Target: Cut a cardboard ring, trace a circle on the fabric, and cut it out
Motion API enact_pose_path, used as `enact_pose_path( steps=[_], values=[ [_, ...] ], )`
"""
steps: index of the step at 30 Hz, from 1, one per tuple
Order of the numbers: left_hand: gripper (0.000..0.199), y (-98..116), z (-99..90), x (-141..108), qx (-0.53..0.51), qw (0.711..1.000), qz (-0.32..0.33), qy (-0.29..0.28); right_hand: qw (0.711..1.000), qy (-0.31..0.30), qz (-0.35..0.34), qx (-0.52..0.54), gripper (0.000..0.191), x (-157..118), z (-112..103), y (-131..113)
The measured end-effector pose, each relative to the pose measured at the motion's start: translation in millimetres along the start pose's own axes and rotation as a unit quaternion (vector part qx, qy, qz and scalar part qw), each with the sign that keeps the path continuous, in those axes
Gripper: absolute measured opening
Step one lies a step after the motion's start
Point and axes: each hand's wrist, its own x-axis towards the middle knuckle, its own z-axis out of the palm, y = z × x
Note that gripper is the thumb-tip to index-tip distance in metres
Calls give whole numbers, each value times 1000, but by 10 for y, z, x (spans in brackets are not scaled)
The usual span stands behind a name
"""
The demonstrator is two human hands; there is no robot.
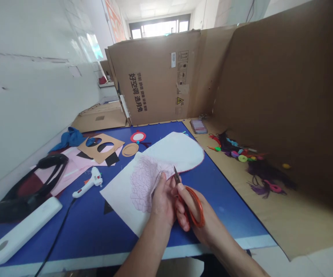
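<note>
**Q:** What does the right hand [191, 209] hold?

**A:** Scissors [195, 207] with orange-red plastic loops. Its grip is pressed together around the handles. The narrow metal blades [177, 175] point up and away from the person, with their tips at the edge of a rounded white piece [173, 152]. I cannot tell whether the blades are parted.

**Q:** And the left hand [162, 200]?

**A:** Its grip is pinching the white material just beside the blades. The rounded white piece has a smooth curved outline and a thin pink edge. It lies over a flat white sheet [117, 200] with a pink petal pattern [143, 184], all on the blue table [227, 215].

**Q:** Handling recommendation?

**A:** Hold the material taut close to the blades, make short, even closes, and keep the fingers of the left hand clear of the tips.

**Q:** Anything nearby?

**A:** A white glue gun [87, 182] lies to the left, with a cardboard stencil [100, 148] beyond it, cut with oval holes.
</note>
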Motion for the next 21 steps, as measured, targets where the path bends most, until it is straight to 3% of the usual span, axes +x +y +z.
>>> enact_pose_path(
  steps=[4,9,14,21],
  values=[
    [45,95,3,50,32,999,-9,-12,1000,-3,-3,3,61,39,-1,106],
    [27,254,80,115,10,1000,19,-9,1000,5,-7,-18,60,121,-1,226],
    [37,335,170,161,-7,999,-6,-31,998,15,-11,-55,60,165,27,227],
    [52,319,35,195,44,994,8,-101,999,19,-13,-46,54,174,-41,290]
  ],
)
